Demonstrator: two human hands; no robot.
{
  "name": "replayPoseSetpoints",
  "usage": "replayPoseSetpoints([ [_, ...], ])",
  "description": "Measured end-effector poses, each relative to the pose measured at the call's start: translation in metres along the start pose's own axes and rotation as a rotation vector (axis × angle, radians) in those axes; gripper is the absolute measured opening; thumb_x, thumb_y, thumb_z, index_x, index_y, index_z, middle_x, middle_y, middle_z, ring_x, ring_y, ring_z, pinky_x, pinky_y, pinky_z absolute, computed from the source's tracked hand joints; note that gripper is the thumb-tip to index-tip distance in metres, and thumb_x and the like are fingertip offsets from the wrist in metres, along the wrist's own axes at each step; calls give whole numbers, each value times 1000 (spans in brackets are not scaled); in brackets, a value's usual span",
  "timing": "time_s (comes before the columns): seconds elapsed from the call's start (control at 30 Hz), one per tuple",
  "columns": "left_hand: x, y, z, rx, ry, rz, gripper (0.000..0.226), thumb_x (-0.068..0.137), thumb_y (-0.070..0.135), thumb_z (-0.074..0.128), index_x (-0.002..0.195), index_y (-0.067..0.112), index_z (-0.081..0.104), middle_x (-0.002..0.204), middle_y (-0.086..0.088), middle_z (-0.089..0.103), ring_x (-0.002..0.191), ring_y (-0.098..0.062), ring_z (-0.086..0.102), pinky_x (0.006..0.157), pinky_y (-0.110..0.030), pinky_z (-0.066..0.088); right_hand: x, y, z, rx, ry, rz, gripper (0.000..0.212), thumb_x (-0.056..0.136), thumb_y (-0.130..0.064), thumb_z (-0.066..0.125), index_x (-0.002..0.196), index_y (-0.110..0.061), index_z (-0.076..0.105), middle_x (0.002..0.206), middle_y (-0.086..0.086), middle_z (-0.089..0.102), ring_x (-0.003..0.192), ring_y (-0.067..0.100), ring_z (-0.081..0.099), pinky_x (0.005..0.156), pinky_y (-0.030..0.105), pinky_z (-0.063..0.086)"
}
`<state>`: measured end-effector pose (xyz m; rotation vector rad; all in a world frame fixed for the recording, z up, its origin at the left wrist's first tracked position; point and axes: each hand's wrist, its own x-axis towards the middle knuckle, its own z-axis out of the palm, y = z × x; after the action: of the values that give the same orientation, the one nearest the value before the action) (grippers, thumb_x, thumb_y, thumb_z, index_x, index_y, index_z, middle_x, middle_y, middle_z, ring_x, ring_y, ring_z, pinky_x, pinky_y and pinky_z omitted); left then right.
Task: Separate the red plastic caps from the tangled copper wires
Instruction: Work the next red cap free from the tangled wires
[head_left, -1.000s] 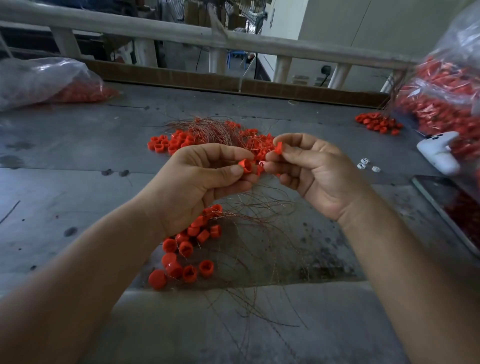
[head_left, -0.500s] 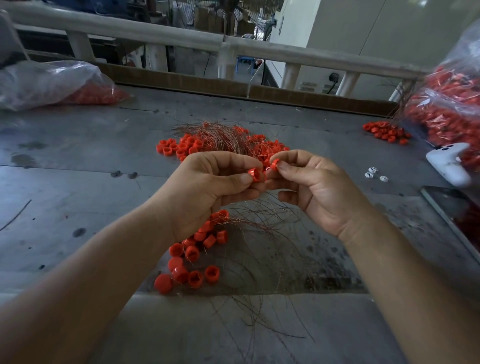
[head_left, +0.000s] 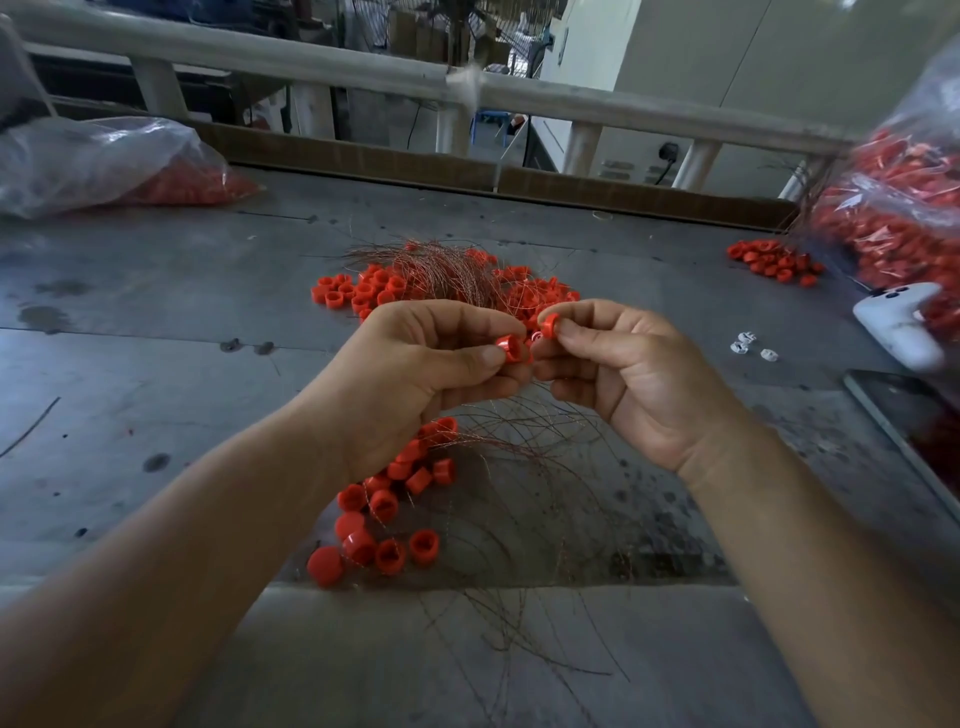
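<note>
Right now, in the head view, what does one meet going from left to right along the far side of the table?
Clear bag of red caps, copper wire tangle, small heap of red caps, large bag of red caps.

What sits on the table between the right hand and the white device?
Head view: a few small white pieces on the table, touching neither the right hand nor the white device.

My right hand (head_left: 618, 374) now holds its red cap (head_left: 549, 325) higher, apart from the other cap (head_left: 511, 347) in my left hand (head_left: 415, 374).
</note>
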<state>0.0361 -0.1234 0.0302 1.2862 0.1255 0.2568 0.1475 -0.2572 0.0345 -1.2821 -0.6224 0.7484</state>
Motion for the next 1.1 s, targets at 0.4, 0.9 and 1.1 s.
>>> replayPoseSetpoints([
  [0.4, 1, 0, 1, 9, 10, 21, 24, 63, 2, 57, 86, 4, 67, 73, -7, 72, 70, -14, 70, 60, -17, 54, -4, 2, 3, -232, 19, -166, 11, 77, -7, 60, 87, -13, 62, 65, 0, 67, 60, 9, 64, 52, 16, 48],
  [0.9, 2, -2, 2, 124, 94, 62, 22, 62, 4, 61, 83, 5, 66, 71, -7, 71, 68, -15, 70, 61, -17, 54, -9, 7, 16, -624, 100, -471, 25, 73, -3, 70, 85, -24, 64, 80, -9, 67, 74, 4, 66, 67, 13, 51],
  [1.1, 1, -2, 5, 214, 120, 73, 18, 79, -10, 58, 87, 4, 66, 76, -11, 70, 68, -15, 69, 63, -17, 54, -10, 8, 16, -663, 104, -515, 28, 71, -4, 72, 87, -26, 65, 82, -12, 67, 75, 6, 68, 68, 14, 52],
])
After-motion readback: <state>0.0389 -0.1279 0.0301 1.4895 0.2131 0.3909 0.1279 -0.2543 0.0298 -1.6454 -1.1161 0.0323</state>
